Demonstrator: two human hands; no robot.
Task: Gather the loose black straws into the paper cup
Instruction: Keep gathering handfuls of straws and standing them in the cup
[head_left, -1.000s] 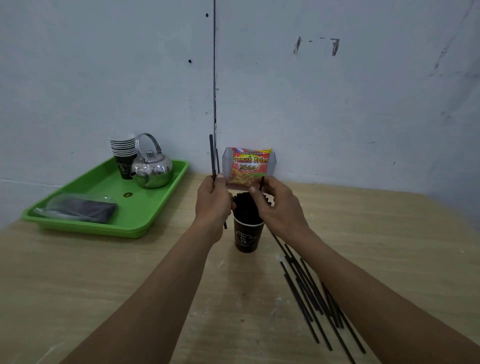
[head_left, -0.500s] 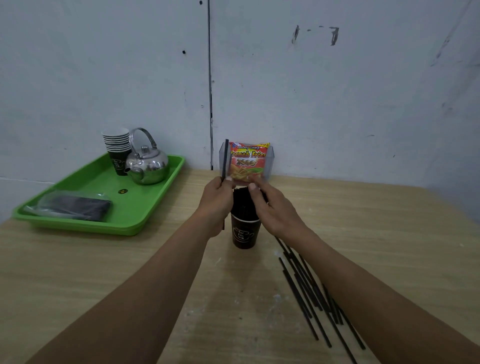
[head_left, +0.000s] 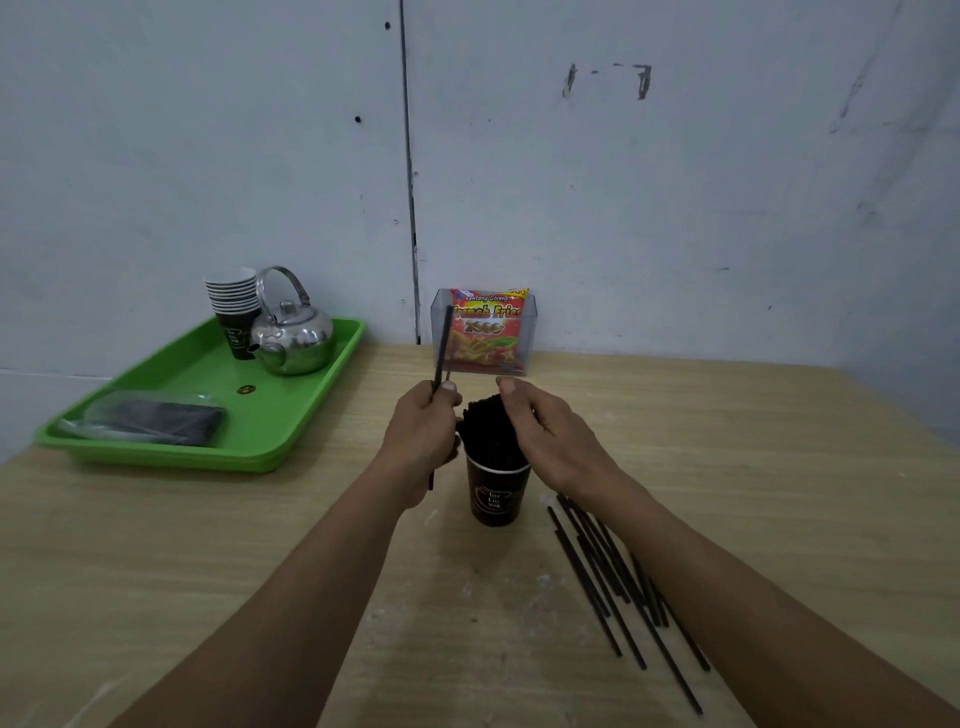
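Now, centre frame, my left hand (head_left: 423, 426) pinches a thin black plastic straw (head_left: 443, 343) upright beside the black paper cup (head_left: 496, 493). My right hand (head_left: 545, 441) curves over the packed bundle (head_left: 485, 431), grip unclear. I should part a gap and slide it in. Loose straws (head_left: 613, 582) lie lower right.

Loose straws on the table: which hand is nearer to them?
Right. The right hand is over the paper cup, just beyond the loose straws; the left hand grips a straw on the cup's far side from them.

Dim even light, soft shadows, wide-angle distortion
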